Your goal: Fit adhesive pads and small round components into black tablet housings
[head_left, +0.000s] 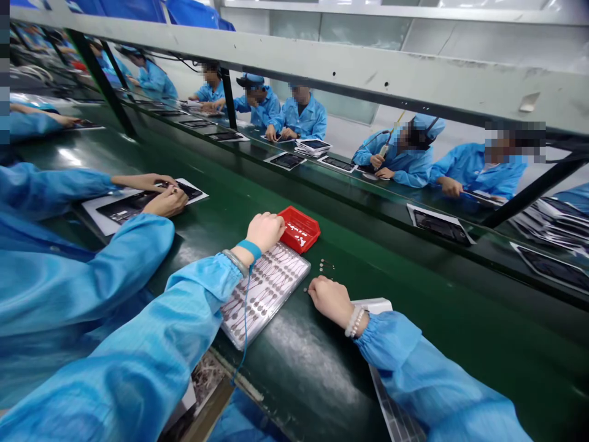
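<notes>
My left hand (pixel 265 229), a blue wrist strap around its wrist, is closed at the left edge of a red bin (pixel 307 215) holding small white pieces. Its fingertips are turned away, so what they pinch is hidden. Below it lies a clear plastic tray (pixel 271 313) filled with rows of small round discs with thin wire leads. My right hand (pixel 330 299) rests low over the green bench, fingers pinched together. A small grey disc (pixel 305 290) shows at its fingertips. Just beyond that hand, several wired discs (pixel 321 265) lie in a short row on the bench.
A grey-white device (pixel 375 305) lies under my right forearm. To my left, a co-worker's hands (pixel 168 199) work on a dark panel (pixel 126 205). Across the raised conveyor edge sit people in blue, with flat panels (pixel 439 226) along the line. A white beam (pixel 322 58) crosses overhead.
</notes>
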`<move>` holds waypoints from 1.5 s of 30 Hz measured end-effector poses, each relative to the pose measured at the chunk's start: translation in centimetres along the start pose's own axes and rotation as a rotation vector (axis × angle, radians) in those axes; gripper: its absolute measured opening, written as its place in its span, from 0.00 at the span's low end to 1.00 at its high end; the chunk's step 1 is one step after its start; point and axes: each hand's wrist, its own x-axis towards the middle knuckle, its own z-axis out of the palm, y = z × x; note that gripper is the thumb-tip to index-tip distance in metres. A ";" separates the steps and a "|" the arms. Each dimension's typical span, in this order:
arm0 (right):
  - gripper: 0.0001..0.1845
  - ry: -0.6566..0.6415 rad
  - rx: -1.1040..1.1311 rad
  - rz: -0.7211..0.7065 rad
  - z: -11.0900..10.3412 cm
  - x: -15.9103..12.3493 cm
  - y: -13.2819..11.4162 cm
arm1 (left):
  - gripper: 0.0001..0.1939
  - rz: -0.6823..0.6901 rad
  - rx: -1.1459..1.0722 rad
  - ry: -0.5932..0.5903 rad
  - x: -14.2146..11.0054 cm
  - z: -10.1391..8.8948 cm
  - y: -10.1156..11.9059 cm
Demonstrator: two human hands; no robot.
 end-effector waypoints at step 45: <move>0.07 -0.335 1.324 0.073 -3.2 -0.7 0.0 | 0.04 0.414 -0.625 -0.024 -10.4 -1.8 4.3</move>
